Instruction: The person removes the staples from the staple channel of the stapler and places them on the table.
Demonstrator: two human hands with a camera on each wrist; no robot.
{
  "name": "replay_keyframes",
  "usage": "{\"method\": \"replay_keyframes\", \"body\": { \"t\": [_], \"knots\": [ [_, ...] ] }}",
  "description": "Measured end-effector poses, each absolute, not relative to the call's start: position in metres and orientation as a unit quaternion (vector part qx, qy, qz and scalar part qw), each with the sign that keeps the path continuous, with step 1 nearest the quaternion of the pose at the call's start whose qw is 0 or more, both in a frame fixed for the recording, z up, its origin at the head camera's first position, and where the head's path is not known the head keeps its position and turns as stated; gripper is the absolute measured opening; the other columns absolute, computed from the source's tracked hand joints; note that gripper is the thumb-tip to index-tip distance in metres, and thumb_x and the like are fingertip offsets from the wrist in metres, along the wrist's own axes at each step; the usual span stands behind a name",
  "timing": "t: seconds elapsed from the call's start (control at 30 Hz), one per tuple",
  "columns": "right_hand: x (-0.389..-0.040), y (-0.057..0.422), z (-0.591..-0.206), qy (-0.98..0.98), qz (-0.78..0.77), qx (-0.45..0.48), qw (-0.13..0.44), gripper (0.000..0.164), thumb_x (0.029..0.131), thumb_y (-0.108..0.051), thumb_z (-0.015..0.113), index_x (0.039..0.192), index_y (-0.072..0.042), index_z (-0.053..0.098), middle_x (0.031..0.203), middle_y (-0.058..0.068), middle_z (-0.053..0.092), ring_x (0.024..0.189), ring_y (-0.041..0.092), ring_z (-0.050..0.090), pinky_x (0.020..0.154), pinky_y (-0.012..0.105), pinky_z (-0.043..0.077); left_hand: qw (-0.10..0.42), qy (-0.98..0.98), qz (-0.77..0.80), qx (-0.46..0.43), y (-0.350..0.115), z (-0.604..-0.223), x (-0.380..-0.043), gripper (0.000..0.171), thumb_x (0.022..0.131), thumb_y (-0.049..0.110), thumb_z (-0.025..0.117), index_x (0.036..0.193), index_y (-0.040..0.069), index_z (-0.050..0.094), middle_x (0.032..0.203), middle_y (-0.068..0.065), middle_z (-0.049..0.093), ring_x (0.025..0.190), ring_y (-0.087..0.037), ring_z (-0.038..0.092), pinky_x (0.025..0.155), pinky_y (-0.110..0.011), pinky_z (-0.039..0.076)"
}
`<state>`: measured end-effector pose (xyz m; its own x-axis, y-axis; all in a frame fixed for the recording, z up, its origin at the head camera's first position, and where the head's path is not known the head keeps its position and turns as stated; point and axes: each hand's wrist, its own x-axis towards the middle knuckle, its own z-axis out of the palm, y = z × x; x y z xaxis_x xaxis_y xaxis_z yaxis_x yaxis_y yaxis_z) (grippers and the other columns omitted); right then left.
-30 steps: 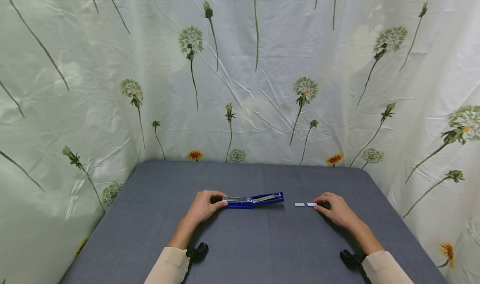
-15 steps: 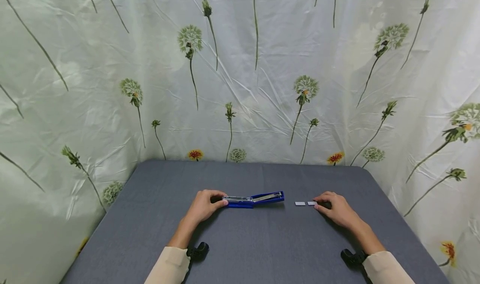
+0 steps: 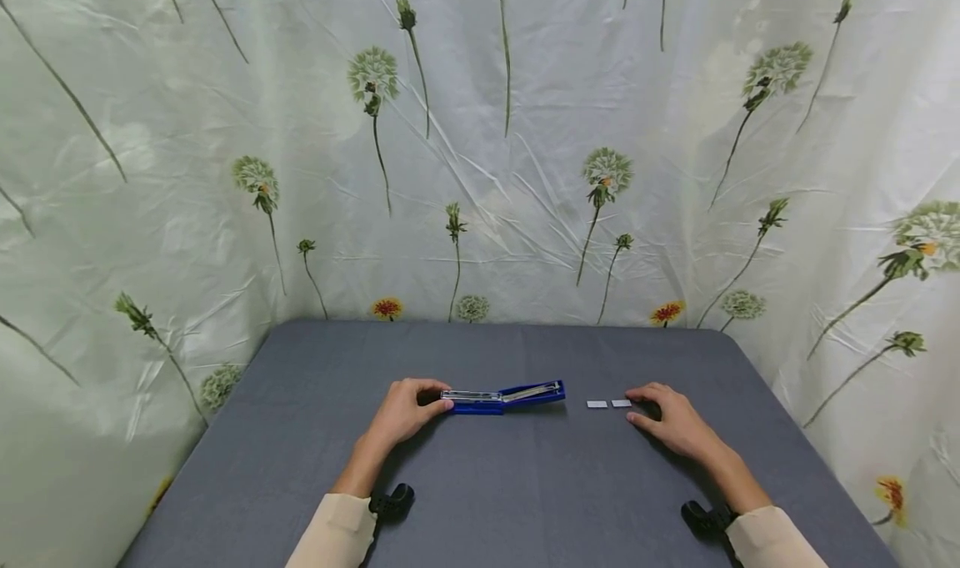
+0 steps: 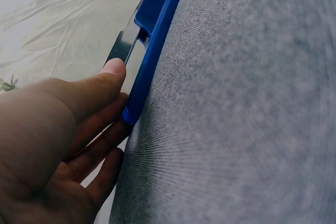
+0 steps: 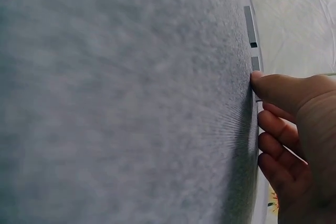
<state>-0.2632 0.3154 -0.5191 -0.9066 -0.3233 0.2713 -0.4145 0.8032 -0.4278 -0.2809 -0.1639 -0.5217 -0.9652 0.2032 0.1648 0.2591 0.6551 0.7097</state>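
Note:
A blue stapler (image 3: 480, 403) lies folded open on the table, its metal magazine showing and its top cover swung out to the right. My left hand (image 3: 408, 409) pinches its left end between thumb and fingers; in the left wrist view the thumb presses the metal part above the blue base (image 4: 152, 61). Two short staple strips lie in a row to the right of the stapler, a left strip (image 3: 597, 404) and a right strip (image 3: 621, 403). Beside the right strip, my right hand (image 3: 671, 422) rests with thumb and forefinger spread apart around its near end.
A grey cloth-covered table (image 3: 525, 485) fills the lower view. A pale curtain (image 3: 540, 176) with printed dandelions hangs behind and along both sides. Each wrist wears a black camera, a left one (image 3: 393, 504) and a right one (image 3: 707, 518).
My right thumb and forefinger have parted from the right staple strip, which now shows whole. The left hand and stapler stay in place; the head view has shifted slightly.

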Motion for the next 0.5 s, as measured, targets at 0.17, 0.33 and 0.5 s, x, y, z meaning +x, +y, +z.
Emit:
{"method": "replay_keyframes", "body": {
  "t": [0.17,0.33,0.5],
  "knots": [
    [-0.257,0.309,-0.517,-0.946,0.248,0.193,0.079,0.042,0.093,-0.026,0.078,0.128,-0.006,0.069,0.122,0.008,0.069,0.116,0.035,0.064,0.096,0.057,0.049,0.035,-0.913,-0.381,-0.137,-0.169,-0.52,-0.282,0.025,0.089,0.035,0.082,0.112,0.026,0.079,0.11,0.007,0.077,0.111,-0.019,0.07,0.099,-0.047,0.053],
    [-0.252,0.3,-0.515,-0.949,0.238,0.2,0.044,0.053,0.097,-0.037,0.072,0.138,-0.005,0.062,0.136,0.015,0.064,0.128,0.041,0.058,0.102,0.062,0.045,0.032,-0.922,-0.357,-0.146,-0.179,-0.52,-0.272,0.044,0.087,0.04,0.083,0.124,0.016,0.075,0.124,-0.003,0.074,0.124,-0.029,0.065,0.107,-0.052,0.049],
    [-0.248,0.298,-0.509,-0.952,0.233,0.196,0.01,0.066,0.099,-0.049,0.065,0.149,-0.008,0.053,0.148,0.017,0.056,0.138,0.043,0.05,0.109,0.065,0.04,0.019,-0.938,-0.321,-0.132,-0.194,-0.52,-0.26,0.069,0.086,0.053,0.08,0.14,0.013,0.064,0.142,-0.011,0.064,0.136,-0.036,0.055,0.112,-0.058,0.042]
  ]
}}
